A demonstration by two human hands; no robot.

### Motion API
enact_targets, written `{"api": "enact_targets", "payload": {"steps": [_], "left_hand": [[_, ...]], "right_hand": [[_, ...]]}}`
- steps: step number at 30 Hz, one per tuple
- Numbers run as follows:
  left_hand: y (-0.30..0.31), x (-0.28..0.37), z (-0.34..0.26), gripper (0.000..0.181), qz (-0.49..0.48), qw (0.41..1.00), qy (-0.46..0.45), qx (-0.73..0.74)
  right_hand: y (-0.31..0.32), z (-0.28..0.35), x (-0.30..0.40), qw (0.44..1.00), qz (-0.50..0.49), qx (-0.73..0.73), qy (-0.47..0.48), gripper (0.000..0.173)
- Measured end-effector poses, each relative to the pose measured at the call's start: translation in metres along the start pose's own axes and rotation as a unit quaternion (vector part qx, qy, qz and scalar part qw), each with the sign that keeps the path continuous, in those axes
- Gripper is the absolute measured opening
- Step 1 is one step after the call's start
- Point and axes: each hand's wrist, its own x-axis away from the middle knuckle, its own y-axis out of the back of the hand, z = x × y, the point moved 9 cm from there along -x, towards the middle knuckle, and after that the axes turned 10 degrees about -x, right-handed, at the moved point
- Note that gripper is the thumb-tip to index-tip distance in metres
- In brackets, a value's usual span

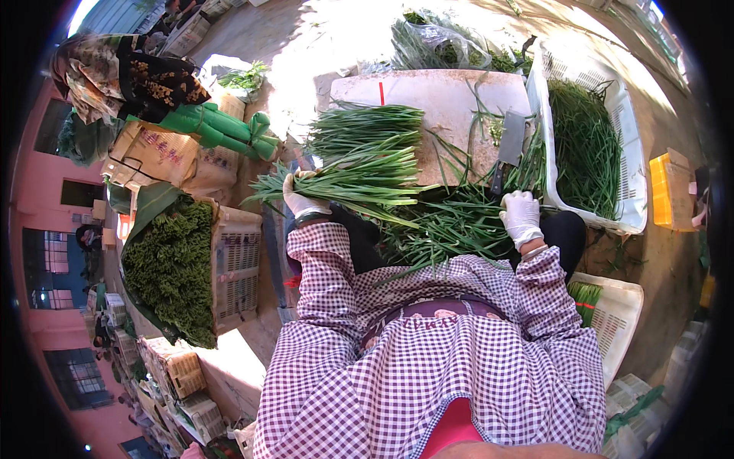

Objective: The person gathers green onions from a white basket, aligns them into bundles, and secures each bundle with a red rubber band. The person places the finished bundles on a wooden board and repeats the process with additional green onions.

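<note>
My left hand (pixel 304 198), in a whitish glove, is closed around the leafy end of a loose bunch of garlic chives (pixel 367 183). The pale cut ends fan out to the right. Just beyond it, another chive bunch (pixel 367 129) lies on a stained white board (pixel 447 92). My right hand (pixel 520 215), gloved too, has curled fingers at the right edge of a loose chive heap (pixel 453 226) over my lap. Whether it grips any stalks cannot be made out. A cleaver (pixel 512 137) rests on the board's right side, its dark handle pointing towards my right hand.
At the right stands a white plastic crate (pixel 633 166) of loose greens. A red-banded bundle (pixel 585 301) sits in a lower crate (pixel 619 318). Leftward are a crate (pixel 238 269) heaped with greens (pixel 169 264) and a person (pixel 132 80) in green trousers. A bag of greens (pixel 441 43) lies beyond the board.
</note>
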Motion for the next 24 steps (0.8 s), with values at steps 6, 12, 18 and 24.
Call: {"api": "enact_targets", "payload": {"steps": [6,12,18,24], "left_hand": [[-0.023,0.007,0.012,0.019,0.067,0.997,0.02,0.026],[-0.047,0.022,0.016,0.016,0.114,0.991,0.03,0.061],[-0.053,0.026,0.018,0.019,0.132,0.988,-0.004,0.075],[-0.066,0.033,0.03,0.015,0.16,0.971,0.063,0.169]], "right_hand": [[0.035,0.097,-0.001,0.867,-0.029,-0.495,0.048,0.028],[-0.012,0.124,0.002,0.781,0.035,-0.624,-0.008,0.013],[-0.024,0.13,0.01,0.732,0.086,-0.674,-0.041,0.012],[-0.018,0.121,0.011,0.697,0.13,-0.703,-0.046,0.017]]}}
